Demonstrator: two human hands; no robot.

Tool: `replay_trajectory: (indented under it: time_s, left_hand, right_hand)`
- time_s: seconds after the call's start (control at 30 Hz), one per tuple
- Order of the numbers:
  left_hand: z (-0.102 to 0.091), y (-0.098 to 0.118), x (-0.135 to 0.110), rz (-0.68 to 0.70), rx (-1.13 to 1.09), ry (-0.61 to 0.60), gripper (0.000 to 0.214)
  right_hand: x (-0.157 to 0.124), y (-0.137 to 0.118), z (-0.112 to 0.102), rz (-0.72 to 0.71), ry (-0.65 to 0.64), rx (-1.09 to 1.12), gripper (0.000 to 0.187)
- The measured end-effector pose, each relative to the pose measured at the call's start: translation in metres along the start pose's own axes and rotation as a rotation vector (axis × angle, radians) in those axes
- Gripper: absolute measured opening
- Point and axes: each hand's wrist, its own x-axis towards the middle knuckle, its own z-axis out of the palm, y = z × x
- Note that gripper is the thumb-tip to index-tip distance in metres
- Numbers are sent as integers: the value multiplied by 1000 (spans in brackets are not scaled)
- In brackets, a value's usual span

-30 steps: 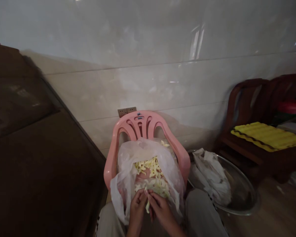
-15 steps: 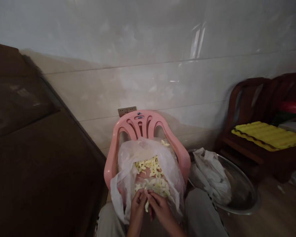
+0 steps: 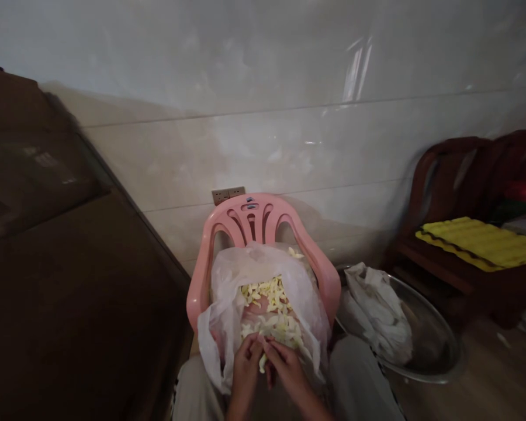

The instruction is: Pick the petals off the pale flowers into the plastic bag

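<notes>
Grip: left hand (image 3: 246, 359) and right hand (image 3: 286, 363) are together at their fingertips, pinched on one small pale piece; which of the two hands bears it more, I cannot tell.
Pale piece (image 3: 262, 365): it is at the grip itself, and its longer end hangs down just below the fingertips, between the two hands.
Hands since a moment ago: almost nothing is changed; they keep the same pinch, and the hanging end points downward as before. Only the view is shifted a little.
Meaning of this: in my judgement, the same piece is still being worked, and it is not yet let go.
Loose pieces (image 3: 277, 292): they lie just beyond the grip, scattered in two patches; I see no clear change in them.
Plastic bag (image 3: 228, 269): whitish and crumpled, it spreads around these pieces, beyond the grip and to both sides of it.
Pink chair (image 3: 267, 204): it stands under the bag, its backrest farther ahead of the grip.
Metal basin (image 3: 433, 345): well to the right of the grip, with a whitish bundle (image 3: 377, 310) inside.
</notes>
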Motion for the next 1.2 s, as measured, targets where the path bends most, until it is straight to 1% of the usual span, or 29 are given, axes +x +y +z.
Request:
replay_trajectory:
  time_s: [0.13, 0.23, 0.4, 0.5, 0.6, 0.7, 0.8, 0.9, 0.97, 1.07, 1.2]
  left_hand:
    - [0, 1, -5, 14, 54, -6, 58]
    - [0, 1, -9, 47, 114, -24, 56]
    - [-1, 0, -11, 83, 223, -74, 56]
    - [-1, -3, -9, 114, 266, -69, 55]
    - [1, -8, -9, 127, 260, -50, 55]
    - [5, -11, -11, 64, 226, -33, 59]
    - [8, -13, -13, 14, 171, 11, 63]
    - [11, -13, -14, 45, 122, 146, 64]
    - [12, -13, -14, 34, 86, 223, 65]
    - [14, -15, -11, -16, 38, 252, 68]
    - [15, -17, -10, 31, 26, 324, 66]
  right_hand:
    - [2, 9, -2, -24, 7, -2, 66]
    - [2, 9, -2, -36, 16, -49, 68]
    - [0, 2, -4, -53, 33, -176, 59]
    - [-2, -2, -5, -61, 60, -239, 51]
    - [-4, -2, -3, -59, 96, -219, 48]
    - [-2, 1, -1, -6, 163, -120, 51]
    - [1, 1, 1, 16, 232, -61, 54]
    - [2, 1, 3, -23, 248, -94, 54]
    - [1, 1, 5, -56, 261, -147, 52]
    - [-2, 4, 8, -126, 285, -261, 45]
    - [-6, 6, 9, -219, 312, -418, 36]
